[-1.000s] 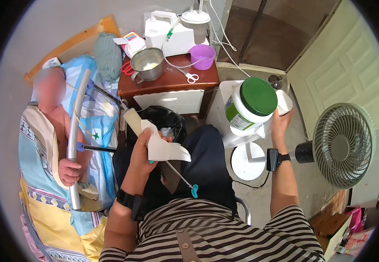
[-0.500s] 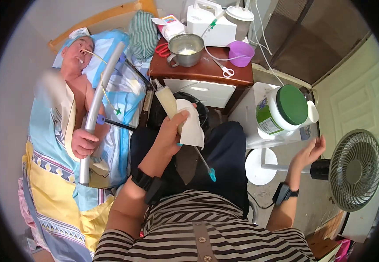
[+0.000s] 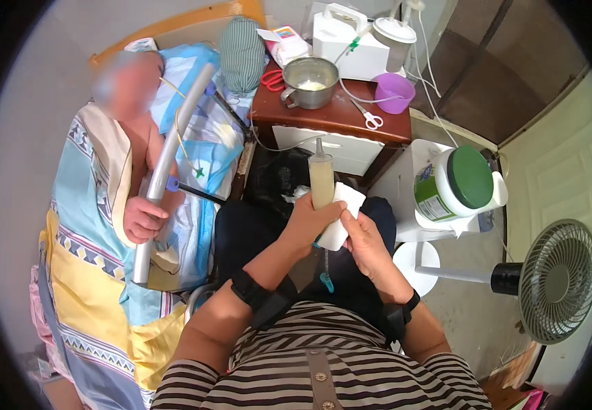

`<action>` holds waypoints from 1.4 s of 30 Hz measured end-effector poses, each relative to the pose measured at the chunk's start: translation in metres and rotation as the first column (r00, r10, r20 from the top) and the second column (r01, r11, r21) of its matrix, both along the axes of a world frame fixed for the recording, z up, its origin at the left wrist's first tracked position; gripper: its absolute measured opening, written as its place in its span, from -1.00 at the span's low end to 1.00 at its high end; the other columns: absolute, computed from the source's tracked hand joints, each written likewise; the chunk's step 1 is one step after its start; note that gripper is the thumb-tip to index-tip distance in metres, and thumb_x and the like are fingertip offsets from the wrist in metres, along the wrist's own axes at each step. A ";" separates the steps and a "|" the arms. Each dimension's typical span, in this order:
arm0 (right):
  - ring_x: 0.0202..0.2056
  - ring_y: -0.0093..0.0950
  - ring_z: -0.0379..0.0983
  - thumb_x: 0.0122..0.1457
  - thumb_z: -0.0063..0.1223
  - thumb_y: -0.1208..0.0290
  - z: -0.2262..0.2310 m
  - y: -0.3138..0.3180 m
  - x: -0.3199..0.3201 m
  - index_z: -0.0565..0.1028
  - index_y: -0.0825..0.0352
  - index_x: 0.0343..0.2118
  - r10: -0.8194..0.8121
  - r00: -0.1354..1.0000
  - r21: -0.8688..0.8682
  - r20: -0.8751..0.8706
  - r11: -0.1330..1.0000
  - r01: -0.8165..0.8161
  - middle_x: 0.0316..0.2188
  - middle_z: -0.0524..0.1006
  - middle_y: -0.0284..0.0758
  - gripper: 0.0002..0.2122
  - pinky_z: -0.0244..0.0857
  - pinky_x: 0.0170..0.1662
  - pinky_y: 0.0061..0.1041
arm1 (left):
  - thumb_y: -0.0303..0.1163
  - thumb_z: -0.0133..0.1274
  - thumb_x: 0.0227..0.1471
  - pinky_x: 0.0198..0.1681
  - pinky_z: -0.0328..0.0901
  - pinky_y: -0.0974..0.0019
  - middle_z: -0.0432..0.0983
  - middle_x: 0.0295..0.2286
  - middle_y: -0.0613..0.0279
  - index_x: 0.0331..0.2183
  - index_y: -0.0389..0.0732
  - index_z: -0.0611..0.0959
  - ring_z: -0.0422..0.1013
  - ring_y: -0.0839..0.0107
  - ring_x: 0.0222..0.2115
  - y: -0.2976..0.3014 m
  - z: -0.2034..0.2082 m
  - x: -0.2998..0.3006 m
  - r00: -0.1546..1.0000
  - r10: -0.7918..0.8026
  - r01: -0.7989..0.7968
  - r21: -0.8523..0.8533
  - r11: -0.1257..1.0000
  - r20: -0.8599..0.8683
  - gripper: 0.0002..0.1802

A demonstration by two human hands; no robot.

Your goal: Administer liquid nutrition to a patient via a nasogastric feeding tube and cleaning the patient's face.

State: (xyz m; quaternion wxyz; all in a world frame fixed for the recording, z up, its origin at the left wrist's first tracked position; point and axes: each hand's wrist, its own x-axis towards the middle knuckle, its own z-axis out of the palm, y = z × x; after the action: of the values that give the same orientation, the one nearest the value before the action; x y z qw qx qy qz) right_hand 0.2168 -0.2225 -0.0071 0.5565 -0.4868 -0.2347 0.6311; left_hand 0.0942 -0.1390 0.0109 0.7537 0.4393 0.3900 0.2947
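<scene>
My left hand (image 3: 307,224) is closed around a large feeding syringe (image 3: 321,181) of cream-coloured liquid, its nozzle pointing away from me. Against the syringe's side lies a folded white tissue (image 3: 343,215), partly under my left thumb. My right hand (image 3: 370,251) pinches the tissue's right edge between thumb and fingers. Below my hands, over my lap, hangs a teal piece (image 3: 327,281) on a thin rod; how it joins the syringe is hidden. A thin yellow tube (image 3: 179,137) runs from the lying person's face to a green connector (image 3: 199,172) on the bed.
A person lies in bed at left, one hand (image 3: 144,219) at the metal rail (image 3: 173,164). The brown cabinet (image 3: 350,123) bears a metal cup (image 3: 309,82), scissors (image 3: 372,121) and a purple cup (image 3: 395,92). A green-lidded tub (image 3: 446,184) and a fan (image 3: 559,280) stand at right.
My right hand has come in from beside the fan and taken hold of the tissue. The syringe has turned from leaning left to nearly straight ahead, and the tissue is folded smaller.
</scene>
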 end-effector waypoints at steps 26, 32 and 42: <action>-0.48 -0.45 0.28 0.01 0.12 0.66 0.032 0.018 -0.018 0.47 0.32 -0.26 -0.470 0.553 0.578 0.688 0.816 -0.025 -0.45 0.34 -0.28 -0.79 0.22 -0.41 -0.54 | -0.47 0.14 -0.04 -0.27 0.32 0.43 0.53 -0.35 0.28 -0.22 -0.26 0.57 0.44 0.53 -0.33 -0.018 -0.002 0.013 0.967 0.215 -0.206 -0.070 0.976 0.140 -0.74; -0.29 -0.65 0.35 0.29 -0.10 0.44 0.020 0.041 0.041 0.36 0.34 -0.22 -0.663 0.727 0.445 0.182 0.714 0.540 -0.31 0.44 -0.41 -0.90 0.28 -0.20 -0.64 | -0.39 0.12 0.04 -0.18 0.33 0.38 0.54 -0.25 0.25 -0.08 -0.32 0.54 0.45 0.52 -0.23 -0.010 0.007 0.002 0.992 0.101 -0.061 0.411 0.909 -0.077 -0.62; -0.31 -0.70 0.33 0.20 0.07 0.37 0.037 0.026 0.009 0.46 0.37 -0.13 -0.360 0.773 0.451 0.523 0.886 0.107 -0.32 0.44 -0.46 -0.76 0.25 -0.25 -0.66 | -0.29 0.19 -0.12 -0.25 0.36 0.18 0.56 -0.39 -0.04 -0.18 -0.27 0.53 0.51 0.00 -0.32 -0.025 0.005 0.008 0.966 0.135 0.028 0.606 0.795 -0.222 -0.57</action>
State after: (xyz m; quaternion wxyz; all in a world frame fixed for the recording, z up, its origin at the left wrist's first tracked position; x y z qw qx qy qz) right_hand 0.2262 -0.1968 0.0300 0.6171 -0.5617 -0.4555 0.3103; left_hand 0.1023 -0.1644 0.0162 0.5091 0.6794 0.3808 0.3664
